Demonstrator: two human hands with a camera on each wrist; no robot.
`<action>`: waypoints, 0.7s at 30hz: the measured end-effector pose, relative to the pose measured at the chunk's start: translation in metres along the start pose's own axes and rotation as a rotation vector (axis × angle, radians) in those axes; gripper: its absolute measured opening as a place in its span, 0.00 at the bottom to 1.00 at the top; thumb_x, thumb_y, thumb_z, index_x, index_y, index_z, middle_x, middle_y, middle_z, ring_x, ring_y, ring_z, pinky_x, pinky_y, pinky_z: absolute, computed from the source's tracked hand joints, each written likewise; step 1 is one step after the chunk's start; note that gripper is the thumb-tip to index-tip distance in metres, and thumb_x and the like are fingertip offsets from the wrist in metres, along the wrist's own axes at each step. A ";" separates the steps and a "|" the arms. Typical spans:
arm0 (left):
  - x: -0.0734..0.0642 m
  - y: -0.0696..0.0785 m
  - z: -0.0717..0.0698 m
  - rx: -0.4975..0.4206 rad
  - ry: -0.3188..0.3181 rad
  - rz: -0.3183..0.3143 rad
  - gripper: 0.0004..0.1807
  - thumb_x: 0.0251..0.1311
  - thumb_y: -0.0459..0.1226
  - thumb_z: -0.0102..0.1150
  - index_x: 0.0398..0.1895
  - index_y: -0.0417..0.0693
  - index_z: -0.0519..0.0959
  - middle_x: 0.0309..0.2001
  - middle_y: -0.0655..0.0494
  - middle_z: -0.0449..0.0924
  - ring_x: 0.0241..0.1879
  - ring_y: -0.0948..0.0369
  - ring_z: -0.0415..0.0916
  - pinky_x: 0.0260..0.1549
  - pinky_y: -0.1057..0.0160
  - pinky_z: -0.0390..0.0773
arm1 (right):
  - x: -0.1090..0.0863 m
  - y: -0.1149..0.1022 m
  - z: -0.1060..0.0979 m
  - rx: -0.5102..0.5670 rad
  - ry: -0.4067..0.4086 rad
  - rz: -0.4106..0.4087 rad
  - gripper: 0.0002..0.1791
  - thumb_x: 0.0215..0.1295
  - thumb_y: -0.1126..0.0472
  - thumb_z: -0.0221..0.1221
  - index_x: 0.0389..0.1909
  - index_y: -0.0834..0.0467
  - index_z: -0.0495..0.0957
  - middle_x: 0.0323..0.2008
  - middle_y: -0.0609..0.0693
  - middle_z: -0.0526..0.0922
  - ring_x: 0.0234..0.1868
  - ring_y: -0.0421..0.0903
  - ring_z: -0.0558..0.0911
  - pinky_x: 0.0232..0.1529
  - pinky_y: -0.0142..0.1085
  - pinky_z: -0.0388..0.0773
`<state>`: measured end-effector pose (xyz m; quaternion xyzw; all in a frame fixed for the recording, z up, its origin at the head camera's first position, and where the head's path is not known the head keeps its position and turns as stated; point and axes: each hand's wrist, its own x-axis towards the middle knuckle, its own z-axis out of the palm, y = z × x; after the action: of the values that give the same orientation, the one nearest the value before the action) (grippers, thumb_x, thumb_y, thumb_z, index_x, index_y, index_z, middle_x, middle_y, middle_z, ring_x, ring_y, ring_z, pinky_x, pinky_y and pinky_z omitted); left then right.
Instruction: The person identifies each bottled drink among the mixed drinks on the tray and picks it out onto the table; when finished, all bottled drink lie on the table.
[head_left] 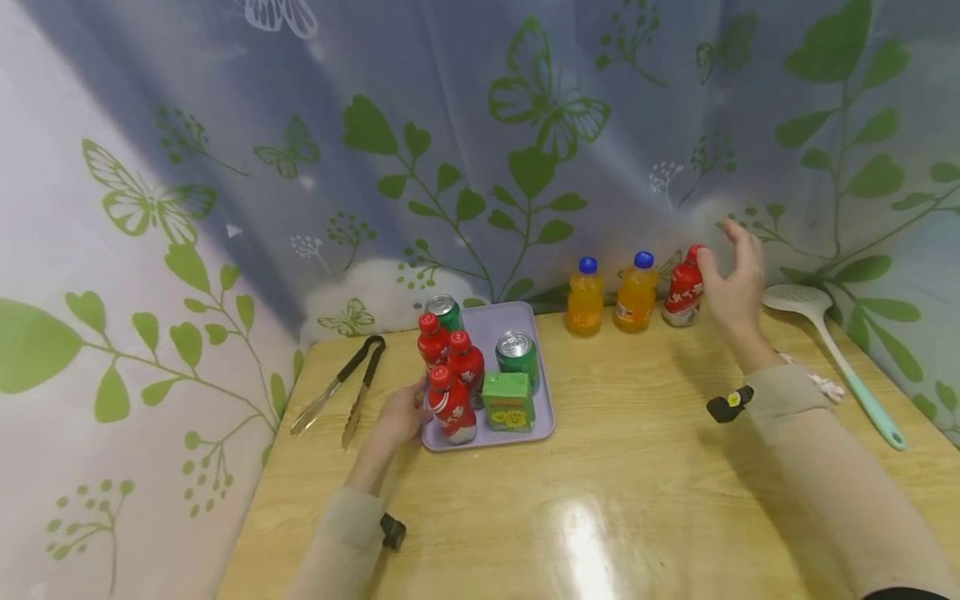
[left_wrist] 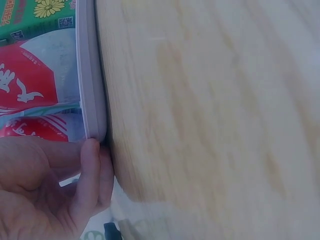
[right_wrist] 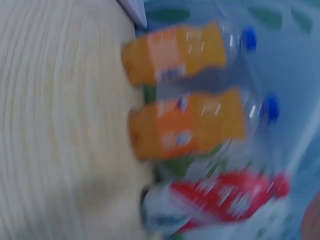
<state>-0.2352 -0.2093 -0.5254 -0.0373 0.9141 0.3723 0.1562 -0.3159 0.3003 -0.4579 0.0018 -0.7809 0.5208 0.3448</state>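
Red bottle [head_left: 684, 292]: it stands upright on the wooden table [head_left: 600, 467], well to the right of the lavender tray [head_left: 483, 333]. My right hand [head_left: 737, 292] is just beside its cap, thumb and fingers parted, holding nothing; whether my thumb touches it I cannot tell. Between that bottle and the tray stand two orange drink bottles [head_left: 585, 304] with blue caps. My left hand [head_left: 403, 414] grips the tray's near left corner, fingers bent close against its edge. On the tray, three red bottles [head_left: 452, 408] stand along the left side, with one green can [head_left: 444, 312] behind them in the far left corner, another green can [head_left: 517, 358] on the right side and a green box [head_left: 508, 404] in front of that one. Black-and-metal tongs [head_left: 367, 379] lie left of the tray; a skimmer [head_left: 798, 298] with a mint handle lies far to its right, beyond my right hand. A curtain [head_left: 450, 83] printed with green leaves and butterflies hangs behind the tray.
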 end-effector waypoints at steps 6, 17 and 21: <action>0.000 0.000 -0.001 0.012 -0.004 0.003 0.41 0.67 0.27 0.59 0.83 0.40 0.57 0.46 0.37 0.84 0.24 0.58 0.80 0.20 0.64 0.82 | -0.016 -0.042 0.028 0.012 -0.175 -0.184 0.31 0.75 0.57 0.58 0.77 0.56 0.68 0.76 0.57 0.69 0.77 0.56 0.66 0.82 0.51 0.62; 0.002 -0.001 0.000 0.018 0.006 0.001 0.42 0.65 0.26 0.60 0.83 0.42 0.58 0.44 0.38 0.85 0.24 0.58 0.81 0.19 0.64 0.84 | -0.055 -0.079 0.090 -0.117 -0.557 -0.377 0.37 0.72 0.56 0.64 0.80 0.54 0.64 0.78 0.58 0.66 0.77 0.62 0.67 0.76 0.65 0.66; 0.001 -0.002 0.000 0.016 0.004 0.009 0.42 0.65 0.26 0.60 0.83 0.41 0.58 0.41 0.39 0.85 0.22 0.58 0.80 0.19 0.63 0.83 | -0.070 -0.088 0.108 -0.145 -0.637 -0.411 0.40 0.71 0.54 0.65 0.81 0.53 0.61 0.79 0.58 0.64 0.79 0.61 0.65 0.77 0.65 0.65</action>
<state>-0.2356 -0.2107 -0.5263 -0.0328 0.9176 0.3656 0.1529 -0.2891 0.1472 -0.4478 0.2953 -0.8671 0.3578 0.1815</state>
